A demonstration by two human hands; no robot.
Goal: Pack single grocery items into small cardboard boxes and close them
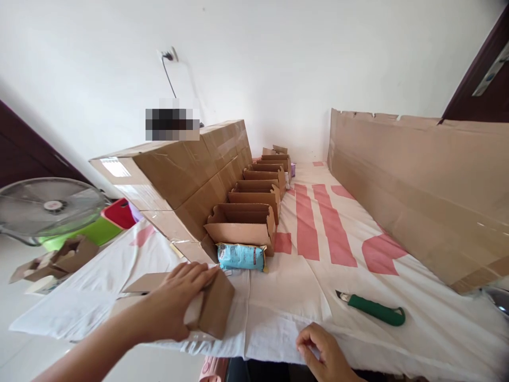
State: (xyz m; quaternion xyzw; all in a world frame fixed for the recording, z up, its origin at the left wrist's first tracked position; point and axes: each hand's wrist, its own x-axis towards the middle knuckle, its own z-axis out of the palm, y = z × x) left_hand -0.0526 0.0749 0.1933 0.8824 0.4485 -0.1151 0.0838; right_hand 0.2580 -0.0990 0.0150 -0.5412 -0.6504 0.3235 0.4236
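Head view: small carton (218, 306) lies on its side near the front left of the cloth-covered table (274, 302), long axis roughly left-right along the near edge, flap sticking out at its left end. Left hand (186, 294) is on it, palm down, fingers spread wide over the top, thumb down the near side, so it has hold of the carton by the right half. Far-side fingertip contact is hard to make out from here

Right hand (324, 350) sits at the table edge, well apart to the right of the carton, fingers loosely curled, nothing visible in it. Left is clearly the nearer hand; from the right one, the carton is off to the left and slightly farther in

Green-handled knife (376, 309) lies beyond and right of the right hand, blade end pointing left. Blue packet (241, 257) is just past the carton, in front of the row of open boxes (240, 233)
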